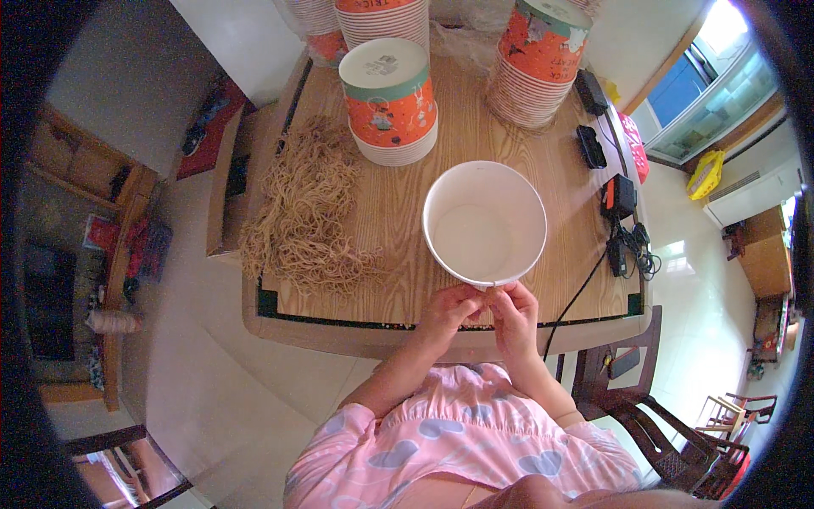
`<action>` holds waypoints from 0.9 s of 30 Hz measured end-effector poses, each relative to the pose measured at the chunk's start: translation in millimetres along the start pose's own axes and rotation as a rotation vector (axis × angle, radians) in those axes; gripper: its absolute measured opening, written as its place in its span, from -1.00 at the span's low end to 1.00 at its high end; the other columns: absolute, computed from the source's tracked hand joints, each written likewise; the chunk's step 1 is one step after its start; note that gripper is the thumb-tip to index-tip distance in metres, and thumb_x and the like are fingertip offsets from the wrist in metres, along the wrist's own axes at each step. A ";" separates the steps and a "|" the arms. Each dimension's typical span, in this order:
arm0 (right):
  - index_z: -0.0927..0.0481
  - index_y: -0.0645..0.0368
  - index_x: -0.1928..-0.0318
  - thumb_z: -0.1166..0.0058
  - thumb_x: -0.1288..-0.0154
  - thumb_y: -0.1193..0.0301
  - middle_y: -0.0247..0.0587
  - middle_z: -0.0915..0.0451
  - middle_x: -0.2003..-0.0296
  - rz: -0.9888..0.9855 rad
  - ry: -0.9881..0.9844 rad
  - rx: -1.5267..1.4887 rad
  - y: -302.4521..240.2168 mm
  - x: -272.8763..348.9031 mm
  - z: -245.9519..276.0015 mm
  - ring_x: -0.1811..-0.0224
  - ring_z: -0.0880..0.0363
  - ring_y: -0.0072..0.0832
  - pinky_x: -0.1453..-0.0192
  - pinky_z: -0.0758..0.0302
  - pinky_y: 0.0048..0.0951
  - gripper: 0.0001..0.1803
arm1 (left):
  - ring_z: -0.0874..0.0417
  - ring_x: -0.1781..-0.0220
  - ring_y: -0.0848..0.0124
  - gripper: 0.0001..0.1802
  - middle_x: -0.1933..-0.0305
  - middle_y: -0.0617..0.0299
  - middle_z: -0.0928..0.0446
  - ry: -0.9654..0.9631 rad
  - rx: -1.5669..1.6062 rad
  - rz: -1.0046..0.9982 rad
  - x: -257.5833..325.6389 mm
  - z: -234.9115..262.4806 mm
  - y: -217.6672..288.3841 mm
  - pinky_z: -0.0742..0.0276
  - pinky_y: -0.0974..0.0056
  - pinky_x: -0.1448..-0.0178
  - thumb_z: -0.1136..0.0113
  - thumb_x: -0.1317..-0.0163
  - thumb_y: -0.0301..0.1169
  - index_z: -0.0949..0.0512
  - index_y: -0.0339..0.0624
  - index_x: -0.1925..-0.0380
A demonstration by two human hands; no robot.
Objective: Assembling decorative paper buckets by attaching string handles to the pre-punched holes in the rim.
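A white paper bucket [479, 242] is in front of me near the table's front edge, its open mouth facing up toward me. My left hand [456, 307] and my right hand [514, 312] meet at its near rim, fingers bent and pinched close together. The fingertips press on the bucket's edge, and a small dark mark shows on the rim between them. Whether a cord is also between the fingers I cannot make out. To the left lies a big loose heap of tan cords [309, 208].
Behind the heap stands a short upside-down stack of orange and green printed buckets [390, 110]. Taller bucket stacks [536, 72] stand at the back. Black adapters and cables [621, 199] line the table's [398, 293] right edge. A dark wooden chair [653, 416] is at the right.
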State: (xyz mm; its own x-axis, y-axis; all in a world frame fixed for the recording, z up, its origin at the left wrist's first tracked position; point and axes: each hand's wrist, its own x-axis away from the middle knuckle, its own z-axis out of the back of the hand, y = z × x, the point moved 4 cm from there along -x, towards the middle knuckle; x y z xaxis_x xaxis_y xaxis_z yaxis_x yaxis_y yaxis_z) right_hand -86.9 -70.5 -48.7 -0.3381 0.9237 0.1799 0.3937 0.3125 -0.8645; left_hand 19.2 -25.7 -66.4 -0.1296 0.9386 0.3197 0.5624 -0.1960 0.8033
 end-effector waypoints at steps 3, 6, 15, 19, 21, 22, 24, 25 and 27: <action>-0.50 0.31 0.35 -0.01 -0.20 0.55 -0.33 -0.54 0.42 -0.029 0.008 -0.045 3.4 -3.0 3.6 0.36 -0.49 -0.62 0.24 -0.41 -0.63 -0.94 | -0.38 0.45 0.63 -0.79 0.45 0.39 -0.47 -0.011 -0.046 -0.019 -0.6 1.9 3.7 -0.31 0.51 0.35 -0.07 -0.20 -0.31 -0.55 -0.21 0.29; -0.50 0.29 0.36 -0.03 -0.19 0.55 -0.36 -0.53 0.41 -0.031 0.041 -0.025 0.4 -2.8 1.4 0.35 -0.46 -0.66 0.24 -0.37 -0.66 -0.95 | -0.44 0.39 0.63 -0.81 0.39 0.37 -0.51 0.027 -0.072 0.018 -3.0 4.2 7.2 -0.35 0.51 0.28 -0.10 -0.19 -0.34 -0.54 -0.20 0.27; -0.50 0.24 0.42 -0.03 -0.19 0.55 -0.47 -0.48 0.45 0.020 0.034 0.062 2.1 0.3 5.6 0.41 -0.36 -0.75 0.32 -0.27 -0.71 -0.95 | -0.54 0.25 0.57 -0.79 0.28 0.29 -0.57 0.051 -0.204 -0.294 -4.0 3.3 8.8 -0.43 0.47 0.15 -0.22 -0.04 -0.58 -0.54 -0.23 0.26; -0.50 0.23 0.43 -0.03 -0.18 0.55 -0.50 -0.46 0.47 0.028 0.057 0.022 4.6 0.9 7.3 0.43 -0.34 -0.77 0.34 -0.26 -0.73 -0.94 | -0.54 0.26 0.58 -0.85 0.30 0.29 -0.58 0.076 -0.276 -0.350 -1.5 1.1 13.3 -0.43 0.47 0.18 -0.21 -0.05 -0.57 -0.57 -0.22 0.32; -0.50 0.23 0.43 -0.04 -0.18 0.55 -0.50 -0.45 0.47 0.032 0.066 0.021 5.8 0.7 8.3 0.43 -0.34 -0.77 0.34 -0.25 -0.74 -0.94 | -0.54 0.27 0.59 -0.86 0.32 0.29 -0.58 0.085 -0.289 -0.363 -0.7 0.7 14.8 -0.43 0.47 0.19 -0.21 -0.04 -0.58 -0.59 -0.21 0.34; -0.50 0.23 0.43 -0.04 -0.18 0.55 -0.50 -0.46 0.47 0.043 0.070 0.032 5.5 0.8 8.2 0.43 -0.34 -0.78 0.35 -0.25 -0.74 -0.94 | -0.54 0.28 0.59 -0.84 0.32 0.29 -0.59 0.086 -0.333 -0.395 0.0 0.5 16.1 -0.42 0.48 0.21 -0.21 -0.03 -0.58 -0.59 -0.21 0.33; -0.50 0.23 0.43 -0.05 -0.18 0.56 -0.50 -0.46 0.47 0.053 0.073 0.043 5.0 1.2 7.4 0.43 -0.34 -0.78 0.36 -0.25 -0.74 -0.95 | -0.53 0.30 0.60 -0.83 0.33 0.29 -0.59 0.087 -0.376 -0.427 1.3 -0.6 18.2 -0.42 0.48 0.22 -0.21 -0.03 -0.58 -0.59 -0.20 0.32; -0.51 0.24 0.41 -0.05 -0.18 0.56 -0.48 -0.48 0.45 0.051 0.074 0.037 4.4 1.6 6.6 0.41 -0.36 -0.77 0.33 -0.27 -0.73 -0.97 | -0.52 0.31 0.60 -0.83 0.34 0.29 -0.59 0.095 -0.384 -0.430 2.2 -2.0 20.1 -0.41 0.48 0.22 -0.21 -0.02 -0.57 -0.59 -0.20 0.32; -0.52 0.25 0.38 -0.05 -0.18 0.56 -0.46 -0.50 0.43 0.050 0.076 0.031 5.0 1.9 6.7 0.39 -0.38 -0.76 0.31 -0.30 -0.72 -0.98 | -0.52 0.32 0.60 -0.83 0.34 0.29 -0.59 0.103 -0.392 -0.432 2.9 -2.5 20.7 -0.40 0.48 0.22 -0.22 -0.01 -0.57 -0.59 -0.20 0.33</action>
State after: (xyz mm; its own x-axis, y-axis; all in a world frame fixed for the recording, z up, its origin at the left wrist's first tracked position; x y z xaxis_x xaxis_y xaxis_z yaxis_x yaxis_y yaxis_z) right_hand -91.3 -68.6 -55.8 -0.2521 0.9525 0.1707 0.3812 0.2598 -0.8872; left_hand 28.4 -27.8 -47.5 -0.3691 0.9282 -0.0466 0.1000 0.0895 0.9910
